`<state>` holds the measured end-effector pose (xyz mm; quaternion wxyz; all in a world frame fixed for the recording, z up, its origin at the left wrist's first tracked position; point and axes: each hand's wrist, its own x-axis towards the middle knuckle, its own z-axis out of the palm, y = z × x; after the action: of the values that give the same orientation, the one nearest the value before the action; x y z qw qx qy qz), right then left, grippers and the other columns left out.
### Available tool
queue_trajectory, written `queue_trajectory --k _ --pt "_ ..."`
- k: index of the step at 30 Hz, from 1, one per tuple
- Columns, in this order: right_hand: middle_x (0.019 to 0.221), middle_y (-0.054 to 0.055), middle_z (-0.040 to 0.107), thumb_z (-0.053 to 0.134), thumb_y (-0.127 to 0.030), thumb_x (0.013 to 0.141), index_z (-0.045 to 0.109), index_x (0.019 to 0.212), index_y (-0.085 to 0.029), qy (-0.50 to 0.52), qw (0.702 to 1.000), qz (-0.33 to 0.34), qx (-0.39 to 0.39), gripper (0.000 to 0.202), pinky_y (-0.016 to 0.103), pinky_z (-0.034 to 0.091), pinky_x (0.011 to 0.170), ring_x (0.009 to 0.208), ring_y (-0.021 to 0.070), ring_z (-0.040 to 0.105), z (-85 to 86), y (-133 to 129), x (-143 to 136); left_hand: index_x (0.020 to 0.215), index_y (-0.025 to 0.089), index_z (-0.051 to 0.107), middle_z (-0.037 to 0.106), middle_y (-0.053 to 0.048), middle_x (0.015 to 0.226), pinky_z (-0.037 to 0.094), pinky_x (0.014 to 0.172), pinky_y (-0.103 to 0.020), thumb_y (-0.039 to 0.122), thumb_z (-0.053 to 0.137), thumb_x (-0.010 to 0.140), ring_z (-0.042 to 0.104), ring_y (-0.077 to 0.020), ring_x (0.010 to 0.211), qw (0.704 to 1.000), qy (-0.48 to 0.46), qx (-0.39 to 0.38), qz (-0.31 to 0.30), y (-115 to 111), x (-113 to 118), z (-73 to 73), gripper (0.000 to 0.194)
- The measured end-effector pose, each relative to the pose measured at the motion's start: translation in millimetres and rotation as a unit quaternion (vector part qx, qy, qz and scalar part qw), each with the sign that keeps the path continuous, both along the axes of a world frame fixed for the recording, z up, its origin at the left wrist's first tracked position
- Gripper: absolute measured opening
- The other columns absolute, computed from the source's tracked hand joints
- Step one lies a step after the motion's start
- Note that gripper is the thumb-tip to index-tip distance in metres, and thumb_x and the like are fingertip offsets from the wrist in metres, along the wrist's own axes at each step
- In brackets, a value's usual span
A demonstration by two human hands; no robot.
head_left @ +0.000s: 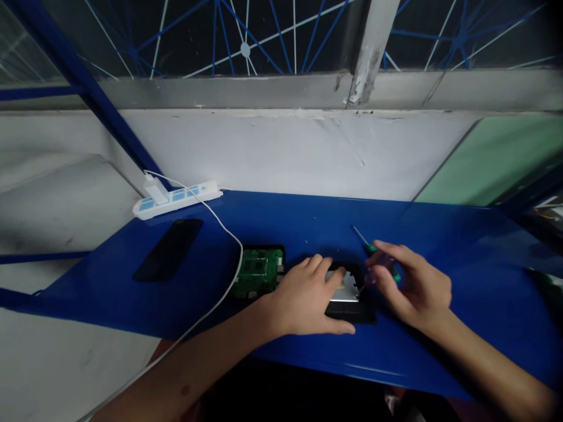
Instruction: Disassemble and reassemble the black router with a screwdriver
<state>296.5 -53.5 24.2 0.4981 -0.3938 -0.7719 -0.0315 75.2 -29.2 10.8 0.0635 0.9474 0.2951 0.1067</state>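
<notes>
Spanning the view is a glossy blue tabletop (pixel 285 214), backed by a scuffed white wall (pixel 285 152) under dark windowpanes (pixel 272 41) patterned with blue and white lines. Pale green panel (pixel 505 158) far right; blue metal post (pixel 105 111) slants down at left. White power strip (pixel 178 205) with blue socket faces sits at the table's back left, white plug (pixel 156 190) in it, thin white cable (pixel 220 223) running forward past the board and along the left forearm (pixel 197 369). Flat black phone-like slab (pixel 169 249) lies in front of the strip. Dark item at right edge too blurred to name.

Front middle of table: green circuit board (pixel 257 269) in a black casing; just right of it, a black rectangular device (pixel 347 312) bearing a silver metal plate (pixel 345 294).

Left hand (pixel 305 296): palm down over the device, fingers spread, one on the plate, thumb out to the side. Right hand (pixel 416 287): at the device's right end, thumb and fingers pinching a translucent purple handle (pixel 380 272), its shaft pointing at the plate; cannot tell if the tip touches. Green-handled screwdriver (pixel 372 248) lies behind the right hand, partly hidden, thin metal shaft pointing back-left.
</notes>
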Motion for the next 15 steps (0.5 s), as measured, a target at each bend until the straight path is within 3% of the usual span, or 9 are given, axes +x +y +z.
queue_trajectory --k 3,6,10,15 --pt "0.093 0.003 0.076 0.066 -0.012 0.087 0.055 0.134 -0.027 0.128 0.991 -0.046 -0.016 0.051 0.033 0.061 0.069 0.075 0.0184 0.074 -7.2 5 -1 0.141 0.012 0.045 0.054 -0.019 0.137 0.043 0.102 -0.045 0.082 0.054 0.079 0.052 -0.0362 0.123 1.000 0.014 0.010 -0.003 -6 2 0.8 0.094" --pt "0.097 0.003 0.077 0.069 -0.017 0.087 0.058 0.124 -0.028 0.206 0.976 -0.041 -0.061 0.040 0.037 0.064 0.074 0.084 0.0215 0.077 -12.7 13 -2 0.139 0.011 0.046 0.053 -0.020 0.138 0.041 0.103 -0.044 0.082 0.051 0.081 0.051 -0.0368 0.124 0.999 0.028 0.029 0.002 -10 4 1.0 0.092" --pt "0.100 0.003 0.079 0.075 -0.022 0.083 0.059 0.107 -0.028 0.225 0.967 -0.022 -0.117 0.030 0.036 0.066 0.079 0.088 0.0229 0.078 -16.9 19 -4 0.139 0.010 0.046 0.052 -0.023 0.138 0.040 0.102 -0.043 0.081 0.050 0.083 0.051 -0.0377 0.124 0.999 0.035 0.041 0.003 -12 5 1.1 0.091" --pt "0.102 0.005 0.080 0.077 -0.024 0.082 0.058 0.101 -0.024 0.193 0.960 0.027 -0.199 0.027 0.036 0.066 0.081 0.096 0.0249 0.077 -22.6 20 -8 0.133 0.010 0.051 0.056 -0.022 0.132 0.041 0.097 -0.041 0.080 0.053 0.082 0.055 -0.0356 0.116 0.999 0.032 0.044 0.003 -12 6 3.8 0.086"
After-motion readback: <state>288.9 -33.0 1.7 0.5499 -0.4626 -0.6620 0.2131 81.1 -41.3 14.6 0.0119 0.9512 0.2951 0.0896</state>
